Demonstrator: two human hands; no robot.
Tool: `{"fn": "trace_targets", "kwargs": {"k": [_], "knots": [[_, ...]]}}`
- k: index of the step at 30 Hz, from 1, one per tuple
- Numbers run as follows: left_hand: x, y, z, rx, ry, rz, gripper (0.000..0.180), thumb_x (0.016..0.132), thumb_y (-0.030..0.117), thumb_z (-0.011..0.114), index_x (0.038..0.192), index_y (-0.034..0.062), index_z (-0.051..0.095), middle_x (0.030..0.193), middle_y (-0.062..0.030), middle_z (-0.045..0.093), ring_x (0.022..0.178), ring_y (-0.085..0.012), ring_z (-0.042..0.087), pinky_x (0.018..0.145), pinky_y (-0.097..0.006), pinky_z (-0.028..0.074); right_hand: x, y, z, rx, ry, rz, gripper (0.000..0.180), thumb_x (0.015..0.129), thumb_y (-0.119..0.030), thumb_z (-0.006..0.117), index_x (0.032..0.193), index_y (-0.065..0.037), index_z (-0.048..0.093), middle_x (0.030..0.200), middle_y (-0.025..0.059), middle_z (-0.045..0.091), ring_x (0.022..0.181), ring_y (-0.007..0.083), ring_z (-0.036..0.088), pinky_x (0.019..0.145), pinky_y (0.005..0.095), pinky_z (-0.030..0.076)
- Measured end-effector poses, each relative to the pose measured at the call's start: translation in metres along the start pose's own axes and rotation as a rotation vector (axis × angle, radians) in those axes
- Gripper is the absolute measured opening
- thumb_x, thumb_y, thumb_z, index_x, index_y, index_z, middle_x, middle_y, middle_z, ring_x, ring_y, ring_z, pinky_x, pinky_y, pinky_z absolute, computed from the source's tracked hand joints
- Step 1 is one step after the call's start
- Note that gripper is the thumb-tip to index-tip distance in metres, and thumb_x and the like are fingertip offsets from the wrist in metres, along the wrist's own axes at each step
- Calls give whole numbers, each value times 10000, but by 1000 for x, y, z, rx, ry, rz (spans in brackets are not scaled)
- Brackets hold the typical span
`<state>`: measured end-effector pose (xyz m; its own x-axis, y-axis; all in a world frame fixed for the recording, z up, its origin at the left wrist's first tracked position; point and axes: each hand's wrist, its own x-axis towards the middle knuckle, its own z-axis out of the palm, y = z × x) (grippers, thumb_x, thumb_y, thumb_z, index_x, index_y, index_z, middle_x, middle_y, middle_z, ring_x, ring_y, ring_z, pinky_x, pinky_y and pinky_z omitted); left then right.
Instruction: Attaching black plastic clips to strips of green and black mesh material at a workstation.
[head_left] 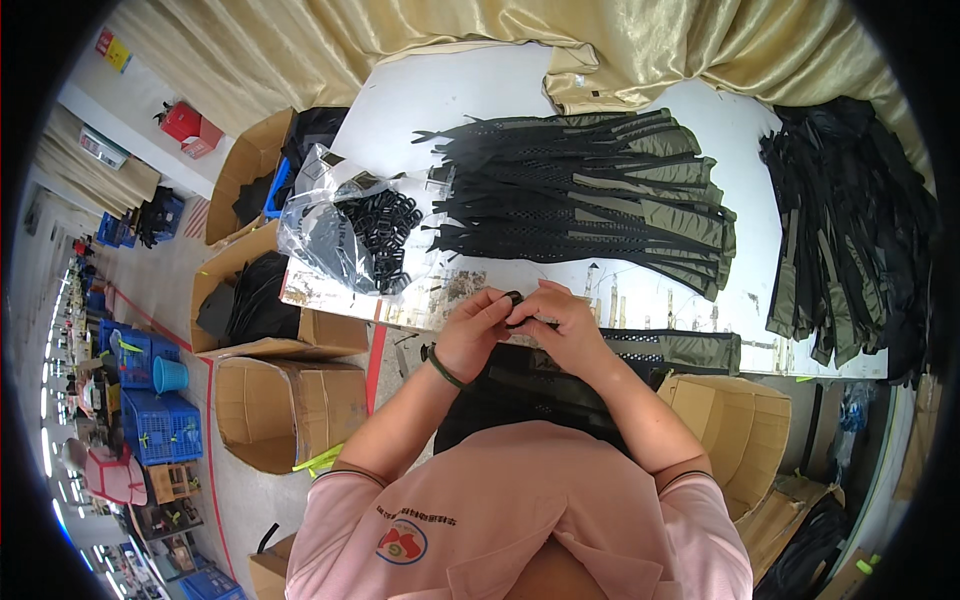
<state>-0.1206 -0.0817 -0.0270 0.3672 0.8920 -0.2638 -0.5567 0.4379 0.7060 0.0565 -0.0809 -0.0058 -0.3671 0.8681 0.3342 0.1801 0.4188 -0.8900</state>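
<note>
Close together at the table's near edge, my left hand (476, 326) and my right hand (556, 318) are both closed, thumbs and fingertips pinching a small black buckle (514, 298). Fingers cover most of it, so its exact shape and any webbing through it are hard to make out. Below my right hand, a black mesh and olive-green fabric strap piece (675, 352) lies along the table edge, its left part hidden behind my arm. Left of my hands, a clear plastic bag (325, 235) spills many black plastic buckles (385, 232) onto the table.
Beyond my hands, black-and-olive strap pieces (590, 195) lie fanned out on the white table (400, 95). Another heap (850, 230) hangs over the right edge. Cardboard boxes (290, 415) stand at left, and an open box (735, 430) is by my right elbow. Gold curtain (450, 25) borders the back.
</note>
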Motion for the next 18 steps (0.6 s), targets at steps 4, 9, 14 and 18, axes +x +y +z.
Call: {"fn": "trace_targets", "kwargs": {"k": [4, 9, 14, 18], "knots": [[0, -4, 2, 223, 61, 98, 62, 900, 102, 573, 927, 47, 579, 838, -26, 619, 698, -99, 580, 601, -218, 461, -6, -4, 4, -320, 190, -97, 179, 704, 72, 644, 818, -67, 640, 770, 40, 626, 723, 198, 600, 867, 350, 454], [2, -9, 12, 305, 161, 221, 31, 879, 39, 590, 905, 31, 574, 814, -35, 625, 679, -100, 592, 606, -229, 495, -10, -4, 3, 420, 108, 471, 168, 716, 29, 693, 830, -38, 591, 718, 5, 558, 632, 94, 518, 589, 221, 431], [0, -14, 13, 310, 170, 275, 67, 852, -10, 609, 900, 17, 571, 821, -40, 625, 718, -98, 598, 648, -239, 508, -7, 3, 3, 408, 148, 517, 251, 687, -15, 738, 802, -31, 516, 683, -13, 518, 619, 48, 465, 532, 206, 395], [0, -19, 10, 421, 153, 380, 77, 847, -17, 614, 907, 10, 574, 824, -42, 620, 730, -100, 596, 671, -226, 499, -8, 7, 5, 362, 139, 540, 275, 667, -36, 748, 785, -34, 499, 661, -16, 494, 603, 58, 441, 521, 211, 380]]}}
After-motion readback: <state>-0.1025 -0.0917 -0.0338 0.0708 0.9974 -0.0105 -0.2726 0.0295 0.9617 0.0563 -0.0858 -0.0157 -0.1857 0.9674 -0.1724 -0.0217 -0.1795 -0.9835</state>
